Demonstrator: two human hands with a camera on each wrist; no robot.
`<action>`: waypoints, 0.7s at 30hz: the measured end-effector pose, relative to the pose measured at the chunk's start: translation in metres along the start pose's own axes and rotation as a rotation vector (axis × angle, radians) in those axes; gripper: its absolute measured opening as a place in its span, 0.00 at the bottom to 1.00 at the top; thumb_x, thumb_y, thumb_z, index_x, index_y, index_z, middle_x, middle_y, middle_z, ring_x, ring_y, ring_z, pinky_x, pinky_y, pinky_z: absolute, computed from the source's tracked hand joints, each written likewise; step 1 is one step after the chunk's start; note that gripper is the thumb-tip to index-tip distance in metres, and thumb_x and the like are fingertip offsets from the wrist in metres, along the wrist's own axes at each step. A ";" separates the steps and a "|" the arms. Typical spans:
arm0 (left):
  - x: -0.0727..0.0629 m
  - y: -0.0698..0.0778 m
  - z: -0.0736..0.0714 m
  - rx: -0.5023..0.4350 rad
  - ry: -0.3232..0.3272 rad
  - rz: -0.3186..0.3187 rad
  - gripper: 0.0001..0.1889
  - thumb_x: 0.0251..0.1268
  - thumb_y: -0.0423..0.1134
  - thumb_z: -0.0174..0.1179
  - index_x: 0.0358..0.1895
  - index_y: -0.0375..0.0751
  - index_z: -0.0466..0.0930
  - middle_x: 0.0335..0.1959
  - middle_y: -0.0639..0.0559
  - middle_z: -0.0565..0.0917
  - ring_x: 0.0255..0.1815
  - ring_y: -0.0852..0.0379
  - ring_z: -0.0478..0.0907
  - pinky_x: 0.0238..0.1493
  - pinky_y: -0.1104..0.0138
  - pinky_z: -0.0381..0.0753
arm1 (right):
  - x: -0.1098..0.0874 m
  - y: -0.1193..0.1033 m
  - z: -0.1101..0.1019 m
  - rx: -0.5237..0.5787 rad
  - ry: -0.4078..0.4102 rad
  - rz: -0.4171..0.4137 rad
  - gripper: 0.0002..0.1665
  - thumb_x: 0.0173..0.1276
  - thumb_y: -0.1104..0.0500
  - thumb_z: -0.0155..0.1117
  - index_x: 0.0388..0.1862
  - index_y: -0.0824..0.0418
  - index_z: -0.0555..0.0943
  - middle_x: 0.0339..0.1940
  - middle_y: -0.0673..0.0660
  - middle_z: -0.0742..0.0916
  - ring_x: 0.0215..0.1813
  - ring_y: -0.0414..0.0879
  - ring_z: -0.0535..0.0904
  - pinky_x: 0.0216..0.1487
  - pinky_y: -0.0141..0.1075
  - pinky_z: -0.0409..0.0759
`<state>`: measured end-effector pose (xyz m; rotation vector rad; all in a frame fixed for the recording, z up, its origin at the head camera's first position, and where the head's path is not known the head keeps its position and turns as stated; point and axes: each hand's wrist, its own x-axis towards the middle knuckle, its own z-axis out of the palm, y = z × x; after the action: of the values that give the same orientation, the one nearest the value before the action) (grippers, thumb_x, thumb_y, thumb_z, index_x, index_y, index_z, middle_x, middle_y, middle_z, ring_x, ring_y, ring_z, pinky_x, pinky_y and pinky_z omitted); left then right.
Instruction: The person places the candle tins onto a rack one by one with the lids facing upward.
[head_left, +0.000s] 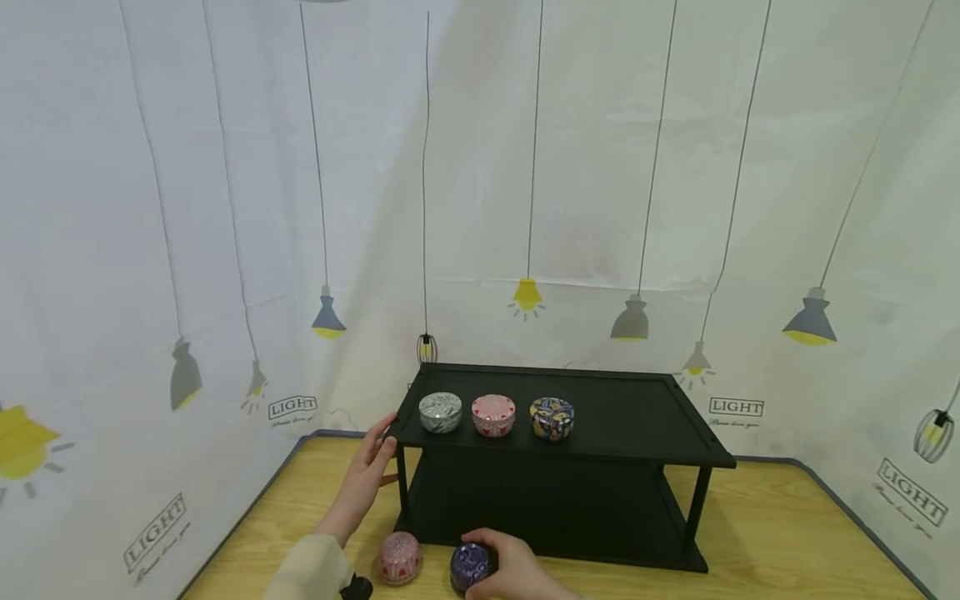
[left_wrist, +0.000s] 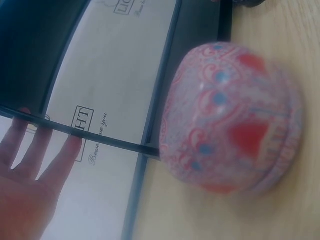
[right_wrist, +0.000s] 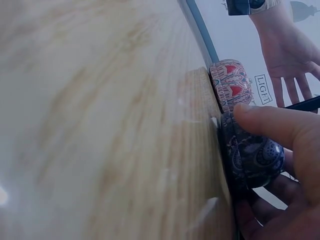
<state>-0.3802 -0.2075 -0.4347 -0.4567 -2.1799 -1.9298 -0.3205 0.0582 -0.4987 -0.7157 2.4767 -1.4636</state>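
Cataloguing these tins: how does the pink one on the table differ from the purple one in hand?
The pink tin has red motifs; the dark purple tin has paler swirls. The pink tin stands untouched, while the right hand grips the dark purple tin. Both are round.

Five round patterned tins (head_left: 470, 566), one left hand (head_left: 366, 473), one right hand (head_left: 514, 567), one black two-tier shelf (head_left: 630, 417), one wooden table (head_left: 772, 525), ten printed lamps (head_left: 810, 318).

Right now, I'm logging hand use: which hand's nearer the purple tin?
Right. The right hand grips the purple tin; the left hand is farther left, at the shelf.
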 end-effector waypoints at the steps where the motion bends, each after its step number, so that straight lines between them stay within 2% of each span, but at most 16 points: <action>1: 0.000 0.000 0.000 0.001 -0.001 -0.001 0.26 0.79 0.48 0.44 0.75 0.52 0.56 0.70 0.33 0.59 0.65 0.33 0.62 0.55 0.38 0.70 | 0.000 0.000 -0.001 -0.003 -0.001 0.001 0.36 0.44 0.63 0.78 0.57 0.56 0.80 0.49 0.51 0.83 0.46 0.47 0.77 0.46 0.45 0.77; 10: 0.004 -0.003 0.001 0.003 0.009 -0.001 0.26 0.78 0.49 0.45 0.74 0.52 0.57 0.71 0.34 0.59 0.65 0.34 0.62 0.55 0.37 0.70 | -0.001 -0.001 -0.007 0.024 -0.005 0.007 0.35 0.45 0.62 0.78 0.56 0.57 0.80 0.48 0.51 0.83 0.44 0.48 0.77 0.45 0.46 0.78; 14: 0.003 0.000 0.001 -0.001 0.001 0.002 0.25 0.79 0.48 0.44 0.74 0.52 0.57 0.72 0.34 0.58 0.65 0.34 0.62 0.54 0.38 0.71 | 0.000 -0.001 -0.008 0.019 -0.014 0.018 0.35 0.44 0.63 0.78 0.56 0.57 0.80 0.48 0.52 0.83 0.44 0.48 0.77 0.44 0.45 0.78; 21: 0.004 -0.005 0.000 -0.003 0.006 -0.002 0.24 0.78 0.48 0.45 0.74 0.54 0.58 0.73 0.36 0.57 0.66 0.34 0.61 0.55 0.37 0.69 | -0.002 -0.003 -0.010 0.035 -0.032 -0.034 0.34 0.47 0.59 0.79 0.57 0.57 0.81 0.48 0.48 0.84 0.46 0.44 0.78 0.47 0.41 0.76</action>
<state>-0.3859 -0.2078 -0.4380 -0.4487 -2.1747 -1.9325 -0.3219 0.0657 -0.4914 -0.7727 2.4212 -1.4911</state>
